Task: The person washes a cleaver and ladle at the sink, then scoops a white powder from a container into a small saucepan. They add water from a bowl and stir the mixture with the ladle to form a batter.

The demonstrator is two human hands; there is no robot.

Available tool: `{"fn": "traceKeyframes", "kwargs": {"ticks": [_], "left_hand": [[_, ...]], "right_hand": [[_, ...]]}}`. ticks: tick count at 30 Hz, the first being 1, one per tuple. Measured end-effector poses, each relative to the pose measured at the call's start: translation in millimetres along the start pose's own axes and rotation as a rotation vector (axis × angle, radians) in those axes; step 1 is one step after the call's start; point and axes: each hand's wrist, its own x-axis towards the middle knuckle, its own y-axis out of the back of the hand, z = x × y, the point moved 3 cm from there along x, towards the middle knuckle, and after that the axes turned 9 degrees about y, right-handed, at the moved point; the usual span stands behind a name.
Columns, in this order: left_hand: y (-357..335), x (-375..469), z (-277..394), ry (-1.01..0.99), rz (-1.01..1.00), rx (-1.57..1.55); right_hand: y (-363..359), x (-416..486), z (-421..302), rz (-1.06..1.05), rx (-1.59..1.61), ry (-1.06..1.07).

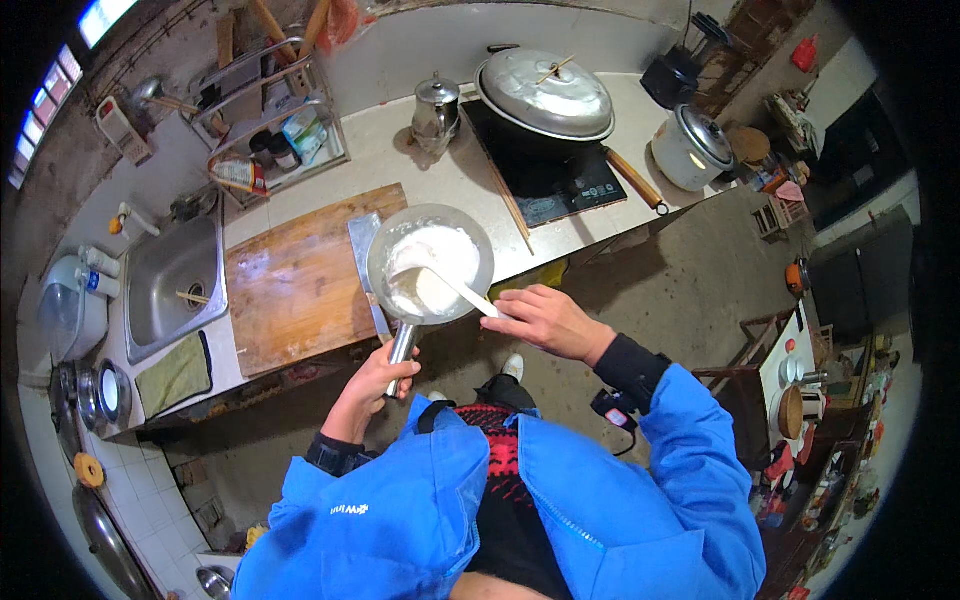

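Observation:
My left hand point(380, 381) grips the metal handle of a round steel scoop or small pan point(376, 289), held out in front of me over the counter's front edge. White flour-like powder point(450, 251) covers much of its inside. In my right hand point(551, 319) is the handle of a white spoon point(463, 291), whose bowl rests in the powder. Left of the pan a cleaver point(364, 238) lies on the wooden cutting board point(300, 289), partly hidden behind the pan.
A steel sink point(161, 289) and a folded green cloth point(178, 375) are to the left. Behind stand a metal pot point(436, 112) and a lidded wok point(551, 94) on a black induction cooker point(555, 187). Chopsticks point(517, 217) lie beside it. A rice cooker point(690, 150) is farther right.

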Motion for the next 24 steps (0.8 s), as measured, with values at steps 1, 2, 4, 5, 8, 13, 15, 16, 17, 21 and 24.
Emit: {"fn": "traceKeyframes", "kwargs": {"ticks": [1,2,4,5,8,13,15,16,17,21,24], "left_hand": [[0,0,0,0.004,0.010,-0.013],[0,-1,-1,0.010,0.017,-0.025],[1,0,0,0.018,0.032,-0.031],[0,1,2,0.006,0.020,-0.027],[1,3,4,0.022,0.067,0.033],[3,6,3,0.017,0.040,-0.035],[7,-1,3,0.016,0.056,-0.038],[9,-6,2,0.016,0.079,-0.027],[11,-11,2,0.019,0.091,-0.029],[18,-36,2,0.030,0.143,-0.016],[19,-47,1,0.029,0.158,-0.023]], "right_hand": [[-4,2,6,-0.007,-0.014,-0.017],[-8,3,11,-0.005,-0.033,-0.047],[-12,-1,16,0.014,-0.019,-0.066],[-13,-6,19,0.022,-0.017,-0.084],[-12,-16,12,0.061,-0.002,-0.094],[-13,-21,-10,0.091,0.088,-0.075],[-20,-14,-18,0.091,0.113,-0.030],[-24,-11,-21,0.115,0.125,-0.011],[-27,-8,-23,0.139,0.140,0.004],[-41,7,-20,0.246,0.162,0.056],[-46,12,-13,0.274,0.168,0.057]]}}
